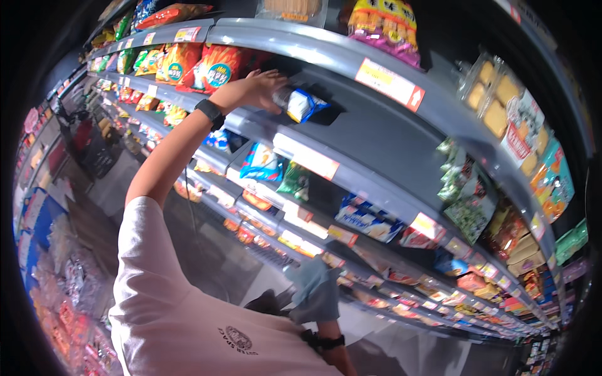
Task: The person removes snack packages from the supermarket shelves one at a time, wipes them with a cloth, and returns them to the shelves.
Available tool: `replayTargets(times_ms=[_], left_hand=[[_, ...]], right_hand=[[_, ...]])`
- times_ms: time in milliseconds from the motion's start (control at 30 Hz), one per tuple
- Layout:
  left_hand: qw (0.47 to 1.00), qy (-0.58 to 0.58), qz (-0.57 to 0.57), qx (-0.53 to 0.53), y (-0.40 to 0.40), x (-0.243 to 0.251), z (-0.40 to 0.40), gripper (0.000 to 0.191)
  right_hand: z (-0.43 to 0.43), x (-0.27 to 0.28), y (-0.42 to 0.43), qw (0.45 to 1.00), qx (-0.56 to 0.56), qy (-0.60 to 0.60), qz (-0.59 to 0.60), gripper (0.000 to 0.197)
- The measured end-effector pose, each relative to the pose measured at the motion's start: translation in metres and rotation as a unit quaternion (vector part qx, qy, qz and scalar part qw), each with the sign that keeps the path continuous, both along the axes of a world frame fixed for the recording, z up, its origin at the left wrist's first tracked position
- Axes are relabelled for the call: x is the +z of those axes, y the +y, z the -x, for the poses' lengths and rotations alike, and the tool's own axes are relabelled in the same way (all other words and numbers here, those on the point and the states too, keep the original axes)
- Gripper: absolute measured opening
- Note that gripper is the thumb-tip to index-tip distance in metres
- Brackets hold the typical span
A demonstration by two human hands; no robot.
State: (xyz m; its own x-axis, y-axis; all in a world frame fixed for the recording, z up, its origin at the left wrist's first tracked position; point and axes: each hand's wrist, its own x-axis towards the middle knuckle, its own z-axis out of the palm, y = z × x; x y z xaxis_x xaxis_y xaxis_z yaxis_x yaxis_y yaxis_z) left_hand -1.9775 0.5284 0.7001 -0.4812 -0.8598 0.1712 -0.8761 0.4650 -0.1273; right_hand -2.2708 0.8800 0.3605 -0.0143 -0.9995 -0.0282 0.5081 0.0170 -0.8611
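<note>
My left hand [265,90], below a black wristband, reaches onto a grey metal shelf [371,117]. Its fingers and thumb lie around the near end of a small blue and white snack packet [303,105]; blur hides whether they grip it. Orange and red snack bags [218,68] stand on the shelf beside that hand. Low in front of my body, a grey-blue cloth or glove [315,289] covers my right hand, whose fingers are hidden. The right wrist also has a black band.
Shelves below hold a blue snack bag [261,162], a green bag [295,180] and blue-white packs [369,218]. Clear-packed biscuits [496,101] stand at the upper right. Price labels [390,83] line the shelf edges. A dark basket [96,152] and bagged goods [77,282] are at the left.
</note>
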Motion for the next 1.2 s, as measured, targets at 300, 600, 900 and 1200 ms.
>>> replayTargets(times_ms=[300,600,900,1200], left_hand=[[0.956,0.115,0.192,-0.191,0.035,0.000,0.013,0.055],[0.896,0.367,0.176,-0.175,0.139,0.009,0.005,0.053],[0.342,0.901,-0.260,-0.053,0.292,-0.139,0.072,0.069],[0.258,0.854,-0.452,0.003,0.359,-0.192,0.200,0.077]], right_hand=[[0.028,0.048,-0.007,0.952,-0.064,0.296,0.052,0.077],[0.009,0.116,-0.033,0.954,0.005,0.273,0.124,0.098],[0.036,0.135,-0.050,0.966,0.105,0.226,0.065,0.093],[0.075,0.131,-0.074,0.957,-0.030,0.266,0.116,0.074]])
